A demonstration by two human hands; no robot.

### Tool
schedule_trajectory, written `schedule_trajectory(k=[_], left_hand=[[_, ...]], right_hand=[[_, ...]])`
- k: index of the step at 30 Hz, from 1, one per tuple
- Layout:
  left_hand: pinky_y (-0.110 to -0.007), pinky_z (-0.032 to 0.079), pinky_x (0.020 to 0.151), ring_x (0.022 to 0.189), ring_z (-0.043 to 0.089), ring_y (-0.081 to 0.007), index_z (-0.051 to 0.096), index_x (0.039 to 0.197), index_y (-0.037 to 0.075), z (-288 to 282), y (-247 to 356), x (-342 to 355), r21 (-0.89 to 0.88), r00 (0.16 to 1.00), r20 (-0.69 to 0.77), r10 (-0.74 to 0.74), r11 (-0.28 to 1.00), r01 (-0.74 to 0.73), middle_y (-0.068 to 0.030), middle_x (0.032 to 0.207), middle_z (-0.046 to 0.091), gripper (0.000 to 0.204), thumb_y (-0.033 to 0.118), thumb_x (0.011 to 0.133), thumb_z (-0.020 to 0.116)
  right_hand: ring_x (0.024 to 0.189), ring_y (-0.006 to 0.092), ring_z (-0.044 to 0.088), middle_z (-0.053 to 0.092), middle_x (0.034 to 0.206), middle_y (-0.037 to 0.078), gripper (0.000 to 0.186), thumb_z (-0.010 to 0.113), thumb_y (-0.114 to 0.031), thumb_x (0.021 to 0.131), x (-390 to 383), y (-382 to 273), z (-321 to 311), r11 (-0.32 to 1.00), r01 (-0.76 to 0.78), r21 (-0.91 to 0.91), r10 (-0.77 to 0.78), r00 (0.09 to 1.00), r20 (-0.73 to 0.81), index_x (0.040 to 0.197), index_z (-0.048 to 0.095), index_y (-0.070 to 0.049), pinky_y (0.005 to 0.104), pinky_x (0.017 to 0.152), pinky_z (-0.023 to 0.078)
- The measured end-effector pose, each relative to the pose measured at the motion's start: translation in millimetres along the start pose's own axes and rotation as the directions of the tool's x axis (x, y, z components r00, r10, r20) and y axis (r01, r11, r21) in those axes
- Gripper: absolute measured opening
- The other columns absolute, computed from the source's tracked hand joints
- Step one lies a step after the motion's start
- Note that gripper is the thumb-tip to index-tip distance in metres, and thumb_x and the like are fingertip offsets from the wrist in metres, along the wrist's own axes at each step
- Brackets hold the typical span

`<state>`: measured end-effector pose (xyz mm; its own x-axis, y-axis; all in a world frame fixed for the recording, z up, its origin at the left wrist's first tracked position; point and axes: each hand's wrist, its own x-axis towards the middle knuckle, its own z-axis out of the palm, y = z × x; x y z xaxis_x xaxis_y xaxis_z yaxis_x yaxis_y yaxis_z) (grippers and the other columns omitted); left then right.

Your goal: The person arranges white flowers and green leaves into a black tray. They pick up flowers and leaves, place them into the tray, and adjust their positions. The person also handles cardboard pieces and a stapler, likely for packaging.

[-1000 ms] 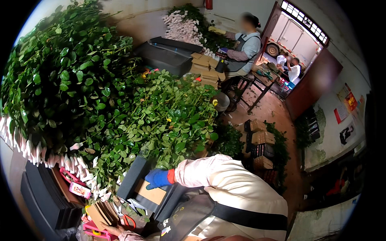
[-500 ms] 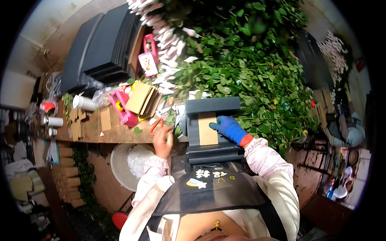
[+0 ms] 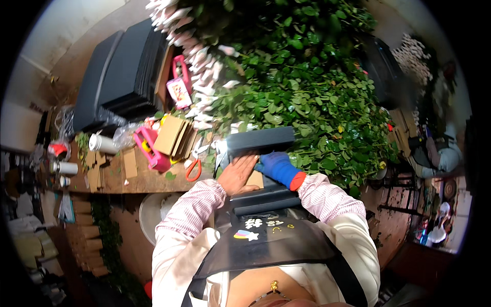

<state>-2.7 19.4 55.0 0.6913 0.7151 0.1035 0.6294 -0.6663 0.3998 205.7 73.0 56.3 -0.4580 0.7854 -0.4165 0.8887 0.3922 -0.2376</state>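
On ribbed sheeting (image 3: 263,141), flat cardboard (image 3: 256,179)

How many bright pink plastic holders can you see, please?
2: the front pink holder beside the cardboard pieces, and the rear pink holder partly behind the small picture. Others may be hidden.

Your bare left hand (image 3: 237,175) lies flat over the cardboard piece (image 3: 254,180), your blue-gloved right hand (image 3: 280,169) just beside it. Red-handled scissors (image 3: 196,160) lie near the front edge of the bench (image 3: 113,177).
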Motion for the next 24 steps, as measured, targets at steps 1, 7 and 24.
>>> schedule_trajectory(k=[1, 7, 24], left_hand=[[-0.046, 0.031, 0.115, 0.139, 0.040, -0.0381, 0.029, 0.151, -0.006, 0, -1, -1, 0.005, 1.000, -0.005, 0.016, 1.000, -0.016, -0.0248, 0.150, 0.042, 0.098, 0.060, 0.087, 0.063], [-0.048, 0.028, 0.117, 0.140, 0.037, -0.0377, 0.033, 0.150, -0.004, 0, 3, -1, 0.009, 1.000, 0.002, 0.021, 1.000, -0.021, -0.0239, 0.152, 0.038, 0.097, 0.053, 0.081, 0.070], [-0.050, 0.035, 0.110, 0.135, 0.042, -0.0402, 0.029, 0.154, -0.002, 8, -4, -5, 0.089, 0.998, 0.031, 0.053, 0.995, -0.055, -0.0259, 0.152, 0.038, 0.076, 0.043, 0.097, 0.052]], right_hand=[[0.088, 0.0370, 0.071, 0.073, 0.095, 0.019, 0.051, 0.053, -0.057, 0.091, 0, -2, -2, 1.000, 0.011, -0.022, -0.010, 1.000, 0.019, 0.097, 0.073, -0.011, 0.0507, 0.077, 0.054], [0.103, 0.0396, 0.066, 0.068, 0.116, 0.021, 0.066, 0.070, -0.061, 0.079, -58, -18, -63, 0.880, 0.336, 0.335, -0.416, 0.886, 0.203, 0.121, 0.065, -0.011, 0.0452, 0.090, 0.052], [0.101, 0.0401, 0.066, 0.067, 0.115, 0.020, 0.056, 0.069, -0.047, 0.085, -48, -5, 15, 0.867, 0.491, 0.080, -0.492, 0.823, 0.283, 0.129, 0.059, -0.014, 0.0490, 0.088, 0.052]])
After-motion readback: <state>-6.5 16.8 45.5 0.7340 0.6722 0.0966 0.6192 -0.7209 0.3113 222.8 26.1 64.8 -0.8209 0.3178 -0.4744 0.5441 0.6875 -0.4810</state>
